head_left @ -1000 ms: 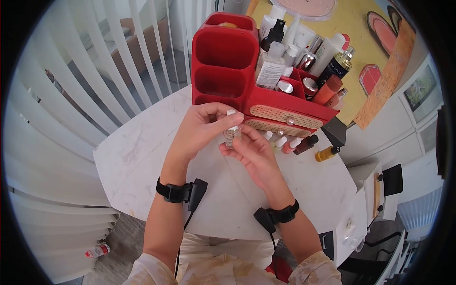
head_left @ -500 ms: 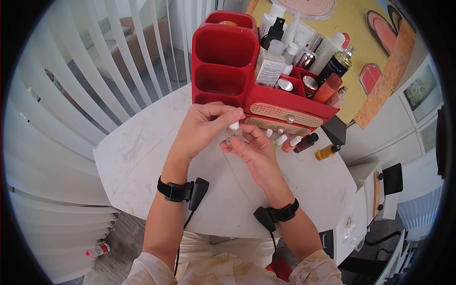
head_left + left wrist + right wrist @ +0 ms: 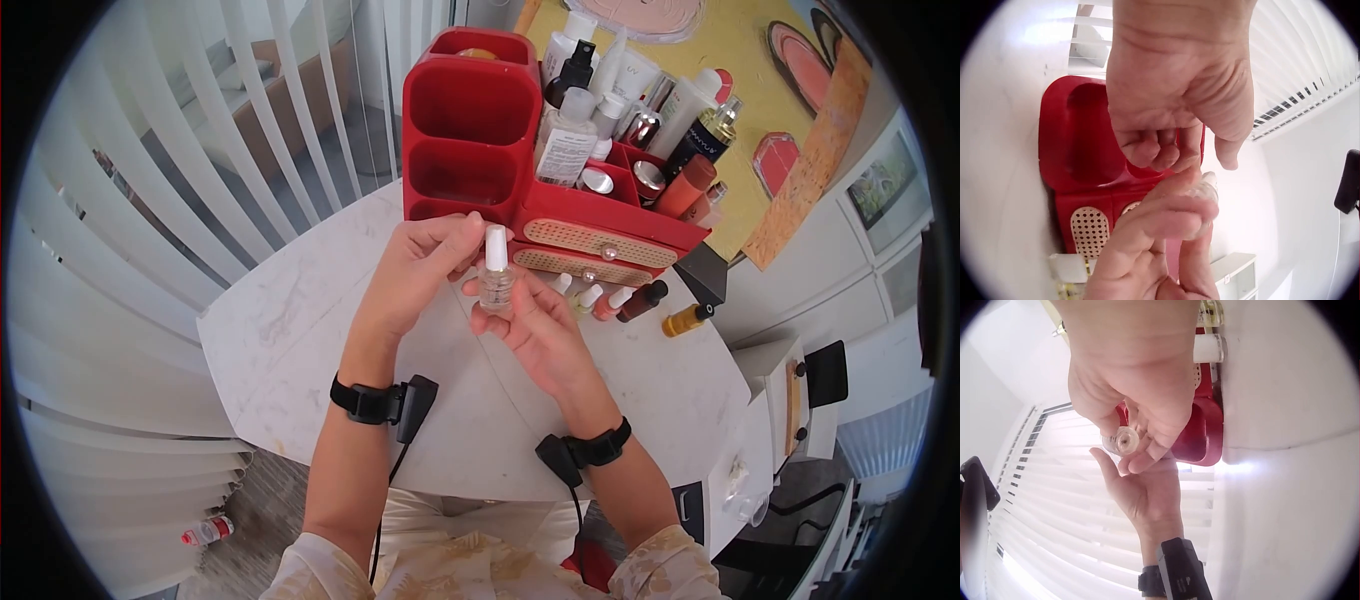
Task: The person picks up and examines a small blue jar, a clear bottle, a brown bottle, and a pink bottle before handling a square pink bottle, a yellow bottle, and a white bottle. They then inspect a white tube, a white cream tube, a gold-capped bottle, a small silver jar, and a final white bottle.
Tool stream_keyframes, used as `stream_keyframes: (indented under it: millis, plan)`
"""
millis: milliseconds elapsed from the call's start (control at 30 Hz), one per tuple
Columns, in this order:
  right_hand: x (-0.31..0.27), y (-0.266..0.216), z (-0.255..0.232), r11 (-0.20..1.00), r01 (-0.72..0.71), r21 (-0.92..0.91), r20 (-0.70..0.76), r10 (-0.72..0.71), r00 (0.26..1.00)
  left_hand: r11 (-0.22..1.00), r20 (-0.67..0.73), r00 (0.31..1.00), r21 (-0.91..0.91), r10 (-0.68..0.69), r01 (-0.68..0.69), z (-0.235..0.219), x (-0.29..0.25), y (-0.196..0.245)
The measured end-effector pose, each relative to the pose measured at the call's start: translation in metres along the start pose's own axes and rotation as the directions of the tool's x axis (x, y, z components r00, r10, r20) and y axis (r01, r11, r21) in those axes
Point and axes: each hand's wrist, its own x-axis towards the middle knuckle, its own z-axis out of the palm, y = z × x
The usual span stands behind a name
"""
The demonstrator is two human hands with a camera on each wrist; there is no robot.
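Observation:
A small clear nail polish bottle (image 3: 496, 288) with a white cap stands nearly upright in front of the red organizer in the head view. My right hand (image 3: 548, 335) pinches the glass body between thumb and fingers. In the right wrist view the round base of the bottle (image 3: 1125, 441) faces the camera. My left hand (image 3: 412, 268) is beside the cap, its fingers loosely bent and its thumb apart from them. Nothing sits between the thumb and fingers of the left hand (image 3: 1185, 87) in the left wrist view.
Behind the hands stands a red organizer (image 3: 618, 208) with woven-front drawers, crowded with cosmetic bottles. Several nail polish bottles line its front, among them a dark one (image 3: 643, 300) and a yellow one (image 3: 688, 320). The marble-look table (image 3: 290, 330) lies beneath, with vertical blinds (image 3: 110, 330) at left.
My left thumb and fingers have let go of the white cap and drawn back to the left, uncovering it. The right hand keeps its pinch on the bottle, now shifted slightly.

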Motion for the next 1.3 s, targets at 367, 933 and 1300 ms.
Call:
stream_keyframes:
  millis: [367,933,1300]
  plan:
    - [-0.003,0.003,0.003,0.998,-0.021,-0.056,-0.026,0.02,0.999,0.994,0.008,0.999,0.101,0.035,-0.035,-0.001,0.0,-0.004]
    - [-0.001,-0.001,0.006,0.998,-0.046,0.053,-0.035,0.048,0.998,1.0,-0.066,0.998,0.019,-0.014,0.015,0.0,0.001,-0.004]
    - [-0.001,-0.002,0.005,0.997,-0.064,0.041,0.008,0.064,0.998,0.998,-0.098,0.995,0.06,0.002,0.004,0.001,0.004,-0.007]
